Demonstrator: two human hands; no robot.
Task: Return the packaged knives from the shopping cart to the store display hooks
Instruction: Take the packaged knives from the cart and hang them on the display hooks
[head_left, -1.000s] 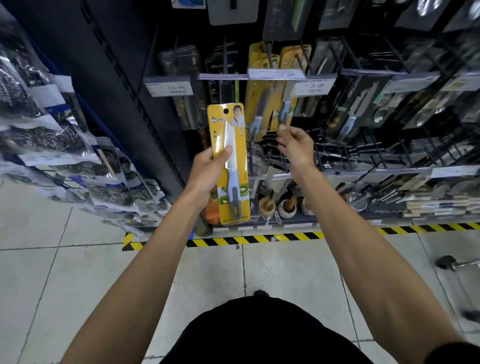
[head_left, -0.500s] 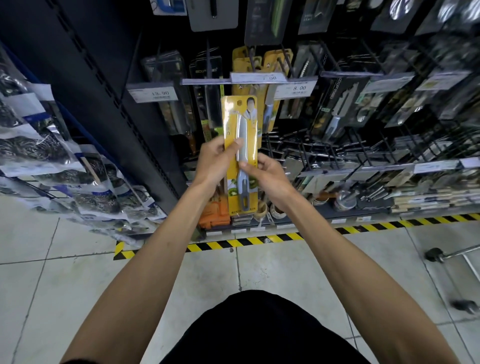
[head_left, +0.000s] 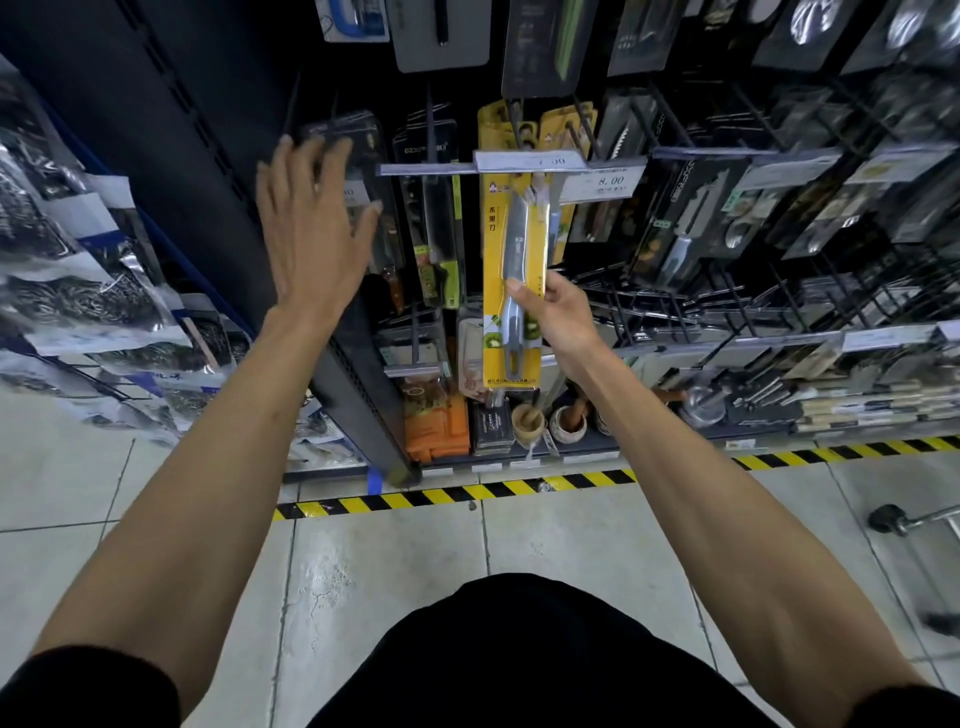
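Observation:
A packaged knife on a yellow card hangs upright in front of the display, its top edge at the white price strip of a hook that carries other yellow knife packs. My right hand pinches the pack at the knife's handle, thumb on the front. My left hand is off the pack, raised to the left with fingers spread and holding nothing, in front of a clear-packed knife.
Dark packaged knives and utensils fill the hooks to the right. Bagged scouring pads hang on the left rack. Small mortars stand on the bottom shelf. Yellow-black tape marks the floor edge. A cart wheel shows at the right.
My left hand has let go of the yellow pack and swung up and left. My right hand has taken the pack alone and lifted it to the hook's price strip.

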